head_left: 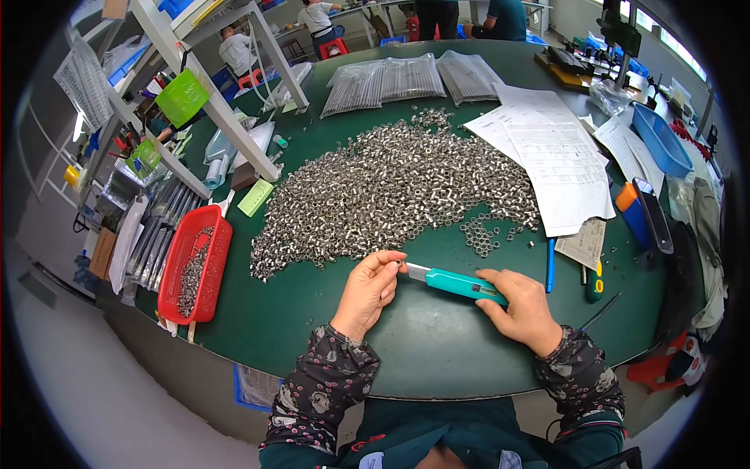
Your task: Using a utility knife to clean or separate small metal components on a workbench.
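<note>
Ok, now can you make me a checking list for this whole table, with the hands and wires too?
Surface: green table, shiny near the front edge.
Job's things: a big heap of small metal rings; a teal-handled tool with a flat metal tip.
Clutter: papers, blue pen and phone on the right; red basket holding metal bits on the left.
Hands: left hand pinches a tiny piece, seemingly a ring, at the tool's tip; right hand grips the tool.
Cables: a pale cord hangs by the shelf.
Surroundings: people and red stools beyond the table.
</note>
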The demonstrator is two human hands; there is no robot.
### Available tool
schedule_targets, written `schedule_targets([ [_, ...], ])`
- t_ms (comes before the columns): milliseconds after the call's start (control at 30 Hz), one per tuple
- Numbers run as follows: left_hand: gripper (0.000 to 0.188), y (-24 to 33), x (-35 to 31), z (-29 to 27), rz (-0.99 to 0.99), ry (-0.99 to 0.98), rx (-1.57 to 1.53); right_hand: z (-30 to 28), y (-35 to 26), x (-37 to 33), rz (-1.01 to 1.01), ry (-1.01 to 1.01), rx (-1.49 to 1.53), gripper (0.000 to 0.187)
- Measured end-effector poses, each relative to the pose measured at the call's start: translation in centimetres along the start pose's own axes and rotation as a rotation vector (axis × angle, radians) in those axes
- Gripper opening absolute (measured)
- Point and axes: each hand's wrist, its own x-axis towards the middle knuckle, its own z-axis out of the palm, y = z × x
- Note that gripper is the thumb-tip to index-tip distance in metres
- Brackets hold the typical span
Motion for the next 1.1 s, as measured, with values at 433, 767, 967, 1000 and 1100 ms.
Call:
schedule_targets([
  [433, 0.009, -0.1, 0.1, 0.1, 0.003, 0.011, -0.029, 0.1, 0.4, -0.1, 0.083, -0.115, 0.221, 0.025],
  [767, 0.008, -0.5, 0.0, 0.1, 0.050, 0.024, 0.015, 0.3, -0.4, -0.5, 0.076, -0.026, 0.106, 0.026],
  [967, 0.008, -0.5, -0.1, 0.2, 0.035, 0.097, -0.032, 0.3, -0.2, -0.5, 0.048, 0.034, 0.071, 0.026],
  [1000, 0.008, -0.5, -0.1, 0.2, 0.036, 0.099, -0.036, 0.2, -0.3, -0.5, 0.071, -0.012, 0.091, 0.026],
  [1100, 0.008, -0.4, -0.2, 0.2, 0.032, 0.092, -0.026, 0.6, -0.1, -0.6, 0.040, -0.029, 0.147, 0.026],
])
